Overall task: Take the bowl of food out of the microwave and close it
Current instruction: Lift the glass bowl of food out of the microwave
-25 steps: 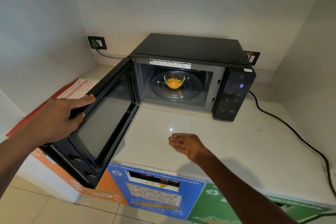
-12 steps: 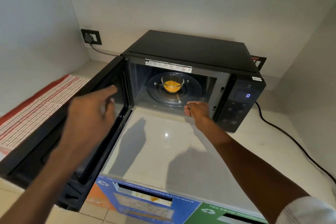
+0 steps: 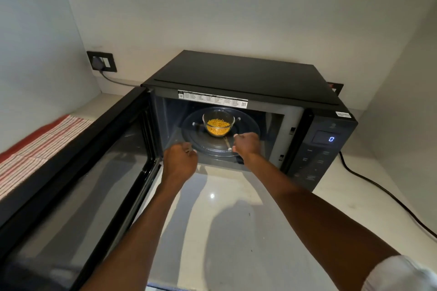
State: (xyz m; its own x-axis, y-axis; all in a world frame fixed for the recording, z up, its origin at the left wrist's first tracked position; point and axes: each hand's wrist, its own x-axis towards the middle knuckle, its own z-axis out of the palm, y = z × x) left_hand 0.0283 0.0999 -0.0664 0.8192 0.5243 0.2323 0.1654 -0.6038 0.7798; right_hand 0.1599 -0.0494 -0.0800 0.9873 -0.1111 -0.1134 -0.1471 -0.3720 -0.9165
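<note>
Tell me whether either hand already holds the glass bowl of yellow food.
No: the glass bowl of yellow food sits untouched on the turntable.

Microwave display (image 3: 331,138) reads "0" (label illegible).

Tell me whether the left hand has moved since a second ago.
Yes. The left hand has left the door edge and gone forward to the microwave opening, short of the bowl.

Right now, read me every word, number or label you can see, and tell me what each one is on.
"0": lit blue on the display of the microwave.
White label strip above the cavity opening: print and QR codes too small to read.
Small white sticker on the top right corner: unreadable.
Control panel button markings: too faint to read.
</note>
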